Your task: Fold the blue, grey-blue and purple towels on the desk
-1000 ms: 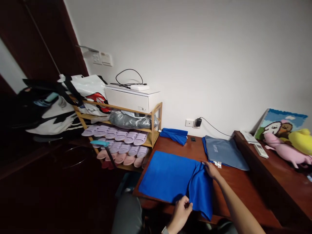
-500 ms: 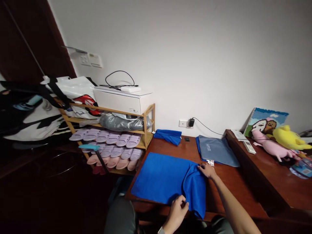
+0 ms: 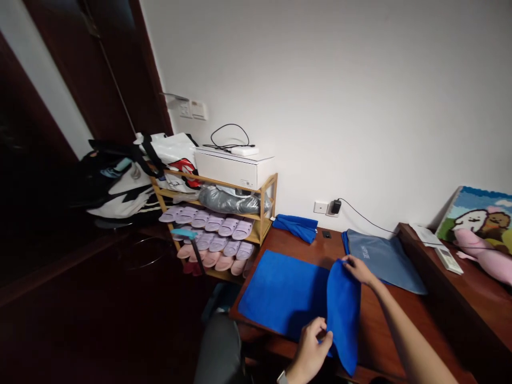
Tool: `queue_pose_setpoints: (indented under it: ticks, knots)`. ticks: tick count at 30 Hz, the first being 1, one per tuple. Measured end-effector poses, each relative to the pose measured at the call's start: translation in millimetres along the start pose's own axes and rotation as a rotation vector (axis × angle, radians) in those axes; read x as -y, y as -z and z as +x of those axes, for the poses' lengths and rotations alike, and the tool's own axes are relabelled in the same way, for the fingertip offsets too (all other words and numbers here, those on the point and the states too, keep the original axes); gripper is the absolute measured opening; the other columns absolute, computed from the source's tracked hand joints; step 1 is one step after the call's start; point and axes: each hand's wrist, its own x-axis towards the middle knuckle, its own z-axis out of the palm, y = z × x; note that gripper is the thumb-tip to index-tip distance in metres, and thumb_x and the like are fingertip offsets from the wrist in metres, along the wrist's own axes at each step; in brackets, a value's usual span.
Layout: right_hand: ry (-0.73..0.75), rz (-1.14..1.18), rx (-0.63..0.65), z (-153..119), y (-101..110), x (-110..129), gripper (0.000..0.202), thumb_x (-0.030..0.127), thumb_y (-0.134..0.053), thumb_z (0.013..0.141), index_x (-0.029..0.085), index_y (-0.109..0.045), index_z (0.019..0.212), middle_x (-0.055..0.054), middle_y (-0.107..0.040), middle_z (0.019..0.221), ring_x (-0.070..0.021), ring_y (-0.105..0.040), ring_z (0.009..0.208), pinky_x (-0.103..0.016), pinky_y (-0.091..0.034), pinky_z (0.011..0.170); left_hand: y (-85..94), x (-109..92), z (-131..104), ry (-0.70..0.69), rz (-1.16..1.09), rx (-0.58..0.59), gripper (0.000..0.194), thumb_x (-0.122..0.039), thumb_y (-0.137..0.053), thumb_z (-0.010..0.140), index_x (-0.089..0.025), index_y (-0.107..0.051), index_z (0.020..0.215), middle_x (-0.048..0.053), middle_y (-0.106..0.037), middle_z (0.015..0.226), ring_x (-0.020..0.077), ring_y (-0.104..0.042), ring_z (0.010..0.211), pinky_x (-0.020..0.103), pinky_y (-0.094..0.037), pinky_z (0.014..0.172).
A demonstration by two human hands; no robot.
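A blue cloth (image 3: 286, 290) lies spread over the near part of the wooden table, its right-hand part lifted and standing up as a curved flap. My right hand (image 3: 359, 270) is closed in a pinch on the flap's far upper corner. Nearer to me, my left hand (image 3: 314, 344) is closed at the flap's near edge, thumb and fingertips gripping the fabric. A second blue cloth (image 3: 296, 228) lies folded at the table's back left. Beyond my right hand is a grey-blue zip pouch (image 3: 388, 261) with white lettering, with more blue fabric under it.
The brown table (image 3: 380, 314) meets a raised wooden ledge (image 3: 452, 298) on the right, which carries a white remote (image 3: 448, 261) and a pink plush toy (image 3: 486, 253). A slipper rack (image 3: 266, 213) stands left of the table. A black plug (image 3: 336, 206) sits in the wall socket.
The cloth's right part, crumpled lower before, now stands up higher between my hands. My view has swung left, so everything sits farther right in the picture.
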Motion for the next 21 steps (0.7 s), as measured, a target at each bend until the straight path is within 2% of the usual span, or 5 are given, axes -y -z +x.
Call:
queue_pose_setpoints:
  ticks: [5, 9, 13, 18, 21]
  knots:
    - [0.137, 0.345, -0.128, 4.9, 79.9, 54.3, 0.052, 0.07, -0.068, 0.089, 0.023, -0.075, 0.111, -0.009, -0.08, 0.115, -0.0265, -0.073, 0.105, -0.038, -0.058, 0.096, 27.6, -92.6, -9.6, -0.14, 0.019, 0.016, 0.037, -0.059, -0.06, 0.101, -0.024, -0.066, 0.088, 0.009, -0.077, 0.104, 0.0218, -0.071, 0.09, 0.033, -0.058, 0.086]
    - [0.157, 0.457, -0.05, 28.3, 70.9, 112.9, 0.051, 0.069, -0.07, 0.092, 0.023, -0.076, 0.113, -0.008, -0.08, 0.118, -0.0262, -0.073, 0.106, -0.037, -0.057, 0.098, 65.4, -119.3, -26.3, -0.266, 0.198, -0.091, 0.033, -0.055, -0.058, 0.103, -0.027, -0.073, 0.095, 0.011, -0.079, 0.111, 0.0258, -0.073, 0.1, 0.037, -0.058, 0.094]
    - [0.271, 0.35, 0.089, 85.2, -20.9, 166.2, 0.046, 0.061, -0.061, 0.098, 0.022, -0.074, 0.119, -0.008, -0.078, 0.123, -0.0266, -0.071, 0.114, -0.041, -0.054, 0.106, 123.5, -85.7, -31.7, -0.204, 0.283, -0.369, 0.035, -0.053, -0.054, 0.105, -0.027, -0.073, 0.091, 0.008, -0.08, 0.102, 0.0235, -0.074, 0.093, 0.032, -0.059, 0.086]
    - [0.228, 0.078, 0.231, 141.6, -167.3, 210.5, 0.022, 0.032, -0.059, 0.097, 0.022, -0.075, 0.109, -0.008, -0.08, 0.117, -0.0235, -0.071, 0.112, -0.036, -0.052, 0.106, 208.8, 11.0, -31.6, 0.016, 0.526, -0.719, 0.043, -0.062, -0.053, 0.099, -0.027, -0.074, 0.083, 0.007, -0.079, 0.088, 0.0271, -0.075, 0.084, 0.036, -0.06, 0.078]
    - [0.173, 0.008, 0.28, 149.7, -229.8, 217.0, 0.015, 0.023, -0.067, 0.087, 0.025, -0.075, 0.1, -0.004, -0.079, 0.107, -0.0227, -0.072, 0.108, -0.033, -0.052, 0.1, 240.9, 62.8, -35.7, 0.045, 0.744, -0.767, 0.039, -0.055, -0.054, 0.095, -0.028, -0.074, 0.074, 0.008, -0.081, 0.095, 0.0299, -0.076, 0.086, 0.042, -0.061, 0.081]
